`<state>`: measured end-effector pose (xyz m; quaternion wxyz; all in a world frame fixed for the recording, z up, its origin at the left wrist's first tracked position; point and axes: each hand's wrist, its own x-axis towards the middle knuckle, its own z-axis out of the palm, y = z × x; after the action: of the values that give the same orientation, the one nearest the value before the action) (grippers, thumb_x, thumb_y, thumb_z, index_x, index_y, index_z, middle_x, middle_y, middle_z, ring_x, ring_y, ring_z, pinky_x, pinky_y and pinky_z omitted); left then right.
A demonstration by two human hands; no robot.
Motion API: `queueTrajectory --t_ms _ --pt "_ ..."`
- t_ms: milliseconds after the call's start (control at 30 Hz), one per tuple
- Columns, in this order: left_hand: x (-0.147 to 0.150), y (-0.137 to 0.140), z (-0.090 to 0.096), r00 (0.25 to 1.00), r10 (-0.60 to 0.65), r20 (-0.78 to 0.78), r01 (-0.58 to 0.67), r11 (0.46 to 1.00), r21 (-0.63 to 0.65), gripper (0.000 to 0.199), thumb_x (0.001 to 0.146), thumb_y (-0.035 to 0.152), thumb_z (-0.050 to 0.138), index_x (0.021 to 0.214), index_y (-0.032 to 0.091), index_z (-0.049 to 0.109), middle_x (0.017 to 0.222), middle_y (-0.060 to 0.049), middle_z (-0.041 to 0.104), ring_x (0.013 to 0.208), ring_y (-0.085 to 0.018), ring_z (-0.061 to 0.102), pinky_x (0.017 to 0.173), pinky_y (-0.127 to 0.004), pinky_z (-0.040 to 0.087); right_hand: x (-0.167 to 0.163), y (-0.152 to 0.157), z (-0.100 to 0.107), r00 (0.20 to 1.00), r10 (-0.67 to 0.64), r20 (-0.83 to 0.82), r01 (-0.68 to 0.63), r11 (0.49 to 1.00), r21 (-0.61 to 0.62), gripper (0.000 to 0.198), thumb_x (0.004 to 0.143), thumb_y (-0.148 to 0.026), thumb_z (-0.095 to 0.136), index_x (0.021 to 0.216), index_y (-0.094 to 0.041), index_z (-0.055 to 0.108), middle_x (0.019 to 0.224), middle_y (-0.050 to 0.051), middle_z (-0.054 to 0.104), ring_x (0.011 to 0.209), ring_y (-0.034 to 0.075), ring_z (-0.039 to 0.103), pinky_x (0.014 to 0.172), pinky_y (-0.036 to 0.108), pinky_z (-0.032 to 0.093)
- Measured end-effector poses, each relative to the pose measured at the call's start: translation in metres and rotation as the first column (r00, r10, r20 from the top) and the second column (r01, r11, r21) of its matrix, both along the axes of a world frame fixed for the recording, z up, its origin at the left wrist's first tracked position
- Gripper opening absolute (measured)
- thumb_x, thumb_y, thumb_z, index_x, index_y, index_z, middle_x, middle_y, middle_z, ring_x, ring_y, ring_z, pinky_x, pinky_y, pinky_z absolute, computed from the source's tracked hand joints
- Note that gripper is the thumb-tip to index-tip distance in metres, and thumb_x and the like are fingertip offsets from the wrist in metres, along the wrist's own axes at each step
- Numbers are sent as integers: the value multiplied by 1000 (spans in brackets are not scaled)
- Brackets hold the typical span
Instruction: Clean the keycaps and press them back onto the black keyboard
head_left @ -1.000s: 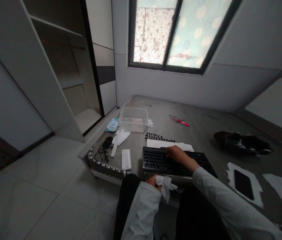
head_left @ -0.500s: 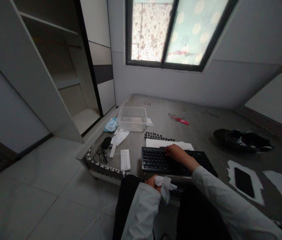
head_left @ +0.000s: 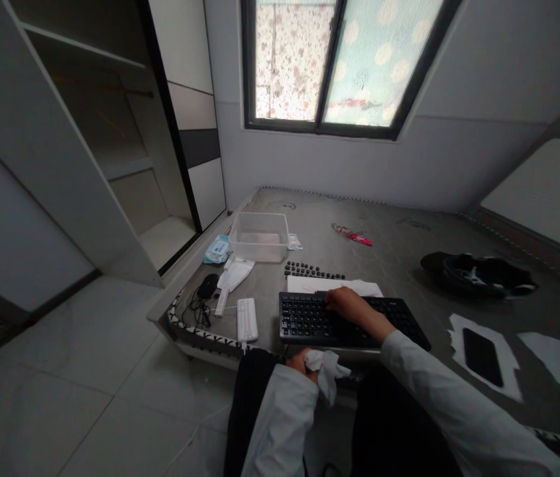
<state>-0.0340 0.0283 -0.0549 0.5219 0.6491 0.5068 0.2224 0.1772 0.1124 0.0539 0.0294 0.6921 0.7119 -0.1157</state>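
Observation:
A black keyboard (head_left: 304, 319) lies across the near side of the bed, over a white sheet or board (head_left: 302, 285). On its upper middle rests my right hand (head_left: 349, 305), fingers closed and pointing down at the keys; anything between the fingertips is hidden. Below the keyboard, close to my knee, my left hand (head_left: 300, 360) is closed around a crumpled white tissue (head_left: 327, 371). Small loose black keycaps (head_left: 309, 270) lie in rows just behind the white sheet.
To the left are a clear plastic box (head_left: 258, 248), a blue-white packet (head_left: 217, 249), a black mouse (head_left: 208, 286) and a white power strip (head_left: 246, 319). A phone (head_left: 482, 356) on paper, a black cap-like item (head_left: 478, 275) and a red packet (head_left: 356, 236) lie right and behind.
The view has shifted slightly, so everything sits a little further left. My right hand stays on the keyboard and my left hand keeps the tissue.

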Motion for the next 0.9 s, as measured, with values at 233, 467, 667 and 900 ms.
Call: queueTrajectory --t_ms 233,467,667,900 --pt "0 1 -3 1000 6 -5 -6 1000 11 34 74 35 65 103 20 76 104 -13 81 101 -34 73 87 -39 54 0 -3 -3 999 14 45 -15 1000 16 25 84 -21 65 107 -18 74 110 13 76 106 28 69 87 31 47" --pt "0 1 -7 1000 -9 21 9 1000 18 36 73 35 67 104 21 76 106 -10 81 104 -34 72 88 -40 54 -4 -4 6 997 28 69 -28 1000 0 23 82 -18 66 103 -17 75 106 14 77 103 28 70 86 31 48" --pt "2 2 -7 1000 7 6 -7 1000 12 38 73 36 68 104 16 76 104 -13 81 102 -34 72 88 -40 54 -4 -3 2 997 0 80 -1 1000 6 25 82 -18 65 105 -17 75 110 15 75 107 28 68 88 31 48" --pt "2 2 -10 1000 0 30 -1 1000 19 34 73 35 67 102 20 76 105 -12 81 102 -34 73 86 -39 54 -3 3 -1 1000 -5 27 6 1000 -6 24 80 -19 69 104 -17 75 106 13 77 102 26 70 86 29 47"
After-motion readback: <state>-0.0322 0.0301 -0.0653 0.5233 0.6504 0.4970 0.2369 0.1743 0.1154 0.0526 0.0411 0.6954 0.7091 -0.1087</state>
